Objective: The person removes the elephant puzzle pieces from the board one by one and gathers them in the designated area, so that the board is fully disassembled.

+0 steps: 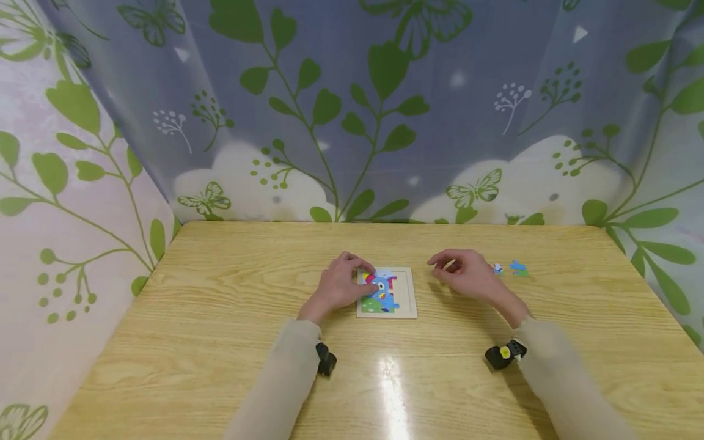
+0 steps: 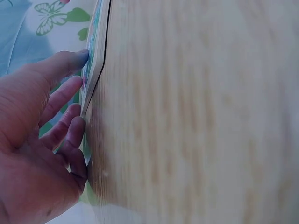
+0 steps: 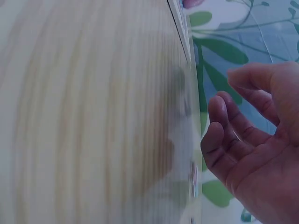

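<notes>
A square jigsaw puzzle board with a pale frame lies on the table. Joined pieces with a blue cartoon animal fill its left part, and a plain strip shows at its right. My left hand rests at the board's left side, thumb and fingertips touching it. The left wrist view shows the thumb stretched onto the board's face, the other fingers by its edge. To the right of the board, my right hand is held over the table, fingers loosely bent with nothing between them.
Two loose puzzle pieces lie right of my right hand: a blue and green piece and a smaller piece partly behind the hand. The wooden table meets a leaf-printed curtain at its back edge.
</notes>
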A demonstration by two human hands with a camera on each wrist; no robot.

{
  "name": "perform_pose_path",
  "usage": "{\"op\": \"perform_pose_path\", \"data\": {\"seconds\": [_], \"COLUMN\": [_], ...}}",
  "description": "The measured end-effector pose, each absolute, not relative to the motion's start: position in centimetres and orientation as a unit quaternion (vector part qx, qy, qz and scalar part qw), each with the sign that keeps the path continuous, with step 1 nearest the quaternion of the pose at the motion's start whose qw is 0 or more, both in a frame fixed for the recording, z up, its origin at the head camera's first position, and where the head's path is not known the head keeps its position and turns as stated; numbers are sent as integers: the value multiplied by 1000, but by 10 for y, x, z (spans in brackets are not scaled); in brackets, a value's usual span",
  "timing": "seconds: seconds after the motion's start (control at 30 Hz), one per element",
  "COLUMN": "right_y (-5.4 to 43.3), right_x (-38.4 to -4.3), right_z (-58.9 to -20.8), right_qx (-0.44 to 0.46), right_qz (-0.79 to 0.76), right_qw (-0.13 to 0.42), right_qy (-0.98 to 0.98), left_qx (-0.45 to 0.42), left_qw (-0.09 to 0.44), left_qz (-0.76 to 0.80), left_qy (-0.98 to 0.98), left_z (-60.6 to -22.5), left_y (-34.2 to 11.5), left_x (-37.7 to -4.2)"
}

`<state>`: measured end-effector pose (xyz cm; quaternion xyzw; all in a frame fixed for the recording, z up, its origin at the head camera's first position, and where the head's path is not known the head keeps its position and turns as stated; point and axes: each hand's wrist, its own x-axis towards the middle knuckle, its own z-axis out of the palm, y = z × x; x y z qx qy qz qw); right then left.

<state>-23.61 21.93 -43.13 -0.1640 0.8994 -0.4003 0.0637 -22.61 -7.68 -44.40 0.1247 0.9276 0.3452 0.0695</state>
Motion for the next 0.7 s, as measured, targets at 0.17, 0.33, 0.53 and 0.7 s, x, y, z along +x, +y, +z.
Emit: {"op": "perform_pose_path", "data": {"seconds": [0.17,0.33,0.53,0.7], "right_y": [205,193,181,173], "right_x": [-236,-237,-238,-239], "right_z": [-431,-432,-432,-433], "right_qx": [-176,-189,-204,-207], "right_qz": [-398,-403,-394,-386], "right_qw": [71,76,76,84], "right_qy": [898,892,893,895], "left_qx": [124,123,120,123], "left_qw": [72,75,82,83], "left_qz": [347,343,331,332], "left_qy": [927,928,932,932], "left_z": [-444,-441,-439,-439], "left_y": [-77,-75,-74,-75], "left_x": [-226,-226,-226,-226]}}
